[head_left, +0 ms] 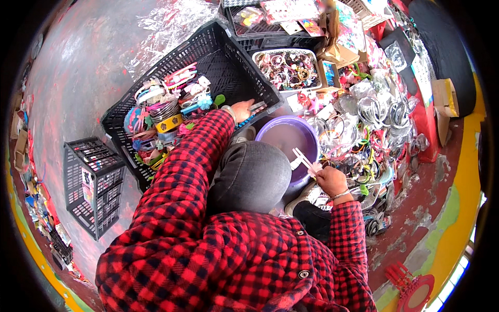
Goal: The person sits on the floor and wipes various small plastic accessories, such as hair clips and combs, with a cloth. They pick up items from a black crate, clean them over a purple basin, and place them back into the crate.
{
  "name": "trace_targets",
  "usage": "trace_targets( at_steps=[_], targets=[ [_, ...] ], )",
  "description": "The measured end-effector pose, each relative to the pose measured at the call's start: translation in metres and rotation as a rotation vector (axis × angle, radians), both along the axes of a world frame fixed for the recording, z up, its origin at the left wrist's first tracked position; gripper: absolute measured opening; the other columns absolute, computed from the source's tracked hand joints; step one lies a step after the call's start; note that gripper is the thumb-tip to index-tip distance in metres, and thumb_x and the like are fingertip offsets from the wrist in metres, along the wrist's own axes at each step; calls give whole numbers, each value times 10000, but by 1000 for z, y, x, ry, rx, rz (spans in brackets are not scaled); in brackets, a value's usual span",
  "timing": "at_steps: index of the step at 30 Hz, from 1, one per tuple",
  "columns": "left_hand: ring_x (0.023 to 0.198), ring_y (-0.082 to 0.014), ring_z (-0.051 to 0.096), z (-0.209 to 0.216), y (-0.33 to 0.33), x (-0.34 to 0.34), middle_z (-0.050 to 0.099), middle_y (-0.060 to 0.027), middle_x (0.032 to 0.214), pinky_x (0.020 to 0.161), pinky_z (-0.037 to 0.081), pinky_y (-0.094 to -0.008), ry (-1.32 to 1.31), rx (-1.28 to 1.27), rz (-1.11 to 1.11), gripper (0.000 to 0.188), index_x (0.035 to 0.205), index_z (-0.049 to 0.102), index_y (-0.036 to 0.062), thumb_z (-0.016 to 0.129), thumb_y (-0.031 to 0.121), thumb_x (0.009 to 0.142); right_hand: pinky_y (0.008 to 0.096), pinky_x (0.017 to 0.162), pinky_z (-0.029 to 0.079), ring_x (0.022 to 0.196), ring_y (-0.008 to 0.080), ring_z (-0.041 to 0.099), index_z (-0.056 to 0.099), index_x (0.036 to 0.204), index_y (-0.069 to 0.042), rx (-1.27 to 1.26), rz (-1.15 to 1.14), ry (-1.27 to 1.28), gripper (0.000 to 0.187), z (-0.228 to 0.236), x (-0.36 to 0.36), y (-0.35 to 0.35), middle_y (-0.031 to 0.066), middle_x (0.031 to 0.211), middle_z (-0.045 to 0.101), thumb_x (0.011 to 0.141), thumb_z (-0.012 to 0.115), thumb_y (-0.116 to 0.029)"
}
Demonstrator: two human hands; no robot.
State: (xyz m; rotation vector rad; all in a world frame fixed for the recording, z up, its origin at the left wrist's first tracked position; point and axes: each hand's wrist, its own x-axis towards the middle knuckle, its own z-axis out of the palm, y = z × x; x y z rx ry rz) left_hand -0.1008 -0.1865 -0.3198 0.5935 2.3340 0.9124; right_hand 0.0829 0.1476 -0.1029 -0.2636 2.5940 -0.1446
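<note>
My right hand [332,181] is closed on a white headband [303,157] with a pale pink flower by my fingers. Its two ends point up over the rim of a purple bucket [315,136] that holds murky liquid. My left hand [242,110] reaches into the near right corner of a large black crate [218,67]. At its fingertips is a pale strip [258,106], whose kind is too small to tell. Colourful headbands [169,106] are heaped in bundles in the left part of the crate, beside my left forearm.
A pile of headbands in clear plastic [371,119] spreads right of the bucket. Behind it stand a white basket [286,51] of hair accessories and cardboard boxes [338,54]. A smaller black crate [96,182] stands at left; a red-framed mirror [418,294] lies lower right.
</note>
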Motion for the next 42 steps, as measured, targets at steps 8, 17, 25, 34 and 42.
trace_targets(
  at_steps=[8,17,25,34,42],
  targets=[
    [1145,-289,476,-4,-23,13,515,-211,1204,982,344,-318,-55,198,368,463,1212,469,-26,357,277,880,423,636,471,718,302,590,648,756,-121,-7,-22,-7,179,5,-1,-3,103,763,591,767,546,-268],
    [838,-292,609,2,-19,21,616,-186,912,761,455,-360,60,-127,48,281,883,610,4,451,236,867,424,637,476,719,300,593,665,786,-135,3,-17,-33,191,7,-4,-4,104,757,595,773,536,-275],
    [904,-288,595,-4,2,17,628,-180,942,769,425,-365,-387,-35,313,353,968,611,59,443,350,859,420,630,476,707,297,593,671,788,-142,-17,-9,-7,193,8,-2,-4,101,751,594,778,530,-274],
    [921,-395,565,-27,-8,10,594,-245,952,794,436,-461,0,-8,5,382,1076,525,41,415,333,855,420,617,471,692,298,590,672,781,-145,-34,-1,35,189,3,0,-1,96,750,592,780,548,-287],
    [983,-393,539,-172,-58,12,569,-252,1030,824,428,-426,-107,472,230,468,1119,504,40,402,423,868,423,616,468,686,312,590,657,747,-129,-134,56,29,209,12,-18,-9,107,731,601,789,529,-288]
  ],
)
